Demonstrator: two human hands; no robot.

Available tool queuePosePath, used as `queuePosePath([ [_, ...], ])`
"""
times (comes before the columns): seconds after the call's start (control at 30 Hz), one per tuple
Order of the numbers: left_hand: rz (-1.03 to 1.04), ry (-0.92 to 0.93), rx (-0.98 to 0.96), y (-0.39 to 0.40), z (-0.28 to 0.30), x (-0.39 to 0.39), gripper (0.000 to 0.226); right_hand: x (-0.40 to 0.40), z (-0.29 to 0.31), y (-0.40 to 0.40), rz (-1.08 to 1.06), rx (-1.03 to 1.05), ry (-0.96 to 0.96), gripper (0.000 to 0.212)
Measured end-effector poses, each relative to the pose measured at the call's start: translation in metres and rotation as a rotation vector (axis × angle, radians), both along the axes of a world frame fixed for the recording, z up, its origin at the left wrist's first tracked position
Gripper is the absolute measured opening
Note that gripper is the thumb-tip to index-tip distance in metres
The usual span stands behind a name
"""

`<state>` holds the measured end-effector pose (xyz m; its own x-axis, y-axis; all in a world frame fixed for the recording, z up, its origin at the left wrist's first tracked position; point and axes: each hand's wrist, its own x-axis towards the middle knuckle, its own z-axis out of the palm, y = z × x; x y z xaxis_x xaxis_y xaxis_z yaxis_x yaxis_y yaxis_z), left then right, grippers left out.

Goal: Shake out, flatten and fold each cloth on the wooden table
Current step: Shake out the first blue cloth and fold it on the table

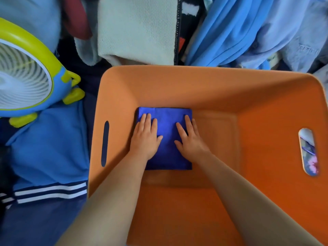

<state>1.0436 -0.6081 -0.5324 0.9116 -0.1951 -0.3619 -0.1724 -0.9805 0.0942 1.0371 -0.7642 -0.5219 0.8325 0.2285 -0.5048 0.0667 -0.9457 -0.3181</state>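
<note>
- Two bare hands reach down into one orange bin [266, 107]: the left hand [144, 139] and the right hand [190, 140] both lie palm-down on one folded blue cloth [166, 153].
- Fingers [148, 119] of the left hand are straight and close together, pressing flat on the cloth's left part; they curl round nothing.
- Fingers [188, 122] of the right hand are straight and slightly spread, pressing flat on the cloth's right part; they grip nothing either.
- One cloth, folded to a neat rectangle, lies on the bin's floor, against the far-left corner.
- Two slot handles show in the bin's walls, one on the left wall [105, 143] and one on the right [308, 151].
- One green-and-blue fan [26, 75] stands to the left of the bin, outside it.
- Several loose garments lie around the bin: a blue one with white stripes [48, 157] to the left, a pale textured one [136, 29] beyond the far wall, and light blue ones [248, 29] at the far right.
</note>
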Motion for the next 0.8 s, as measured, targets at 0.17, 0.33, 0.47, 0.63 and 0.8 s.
queuePosePath([
  [0.17,0.134,0.13,0.047,0.006,-0.009,-0.002,0.067,0.001,-0.004,0.017,-0.052,-0.002,0.072,0.063],
  [0.33,0.17,0.136,0.066,0.004,-0.007,-0.001,0.063,0.001,-0.017,0.03,-0.008,-0.115,0.062,0.061],
  [0.47,0.192,0.181,0.051,0.002,0.002,0.0,0.063,0.003,-0.013,0.026,0.001,-0.15,0.115,0.06],
  [0.63,0.239,0.281,0.064,-0.008,0.035,-0.001,0.059,0.004,0.02,0.016,-0.016,-0.127,0.145,0.055],
  [0.8,0.145,0.15,0.083,-0.017,0.097,-0.006,0.04,-0.008,0.07,0.007,-0.043,-0.1,0.127,0.052],
])
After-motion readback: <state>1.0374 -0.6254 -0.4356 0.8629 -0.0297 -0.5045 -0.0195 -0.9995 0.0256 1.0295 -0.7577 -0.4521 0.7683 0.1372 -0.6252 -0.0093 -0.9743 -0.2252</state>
